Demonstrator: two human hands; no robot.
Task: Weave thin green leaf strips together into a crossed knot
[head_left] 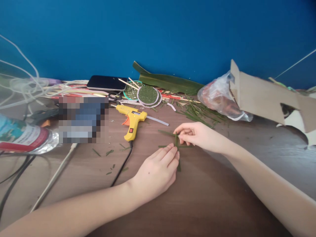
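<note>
Narrow green leaf strips lie crossed over one another on the brown table, some running sideways and one running toward me. My left hand rests over the near part of the cross, its fingers pressed together on the strips; their tips partly hide it. At the far side, my right hand pinches a strip between thumb and index finger, with its other fingers curled in. A yellow hot glue gun with an orange trigger lies to the left of both hands, a clear glue stick poking out of its back.
Loose leaf strips, a broad leaf and round woven green pieces lie along the blue wall. A phone, a bottle and cables stand left. A plastic bag and cardboard box occupy the right.
</note>
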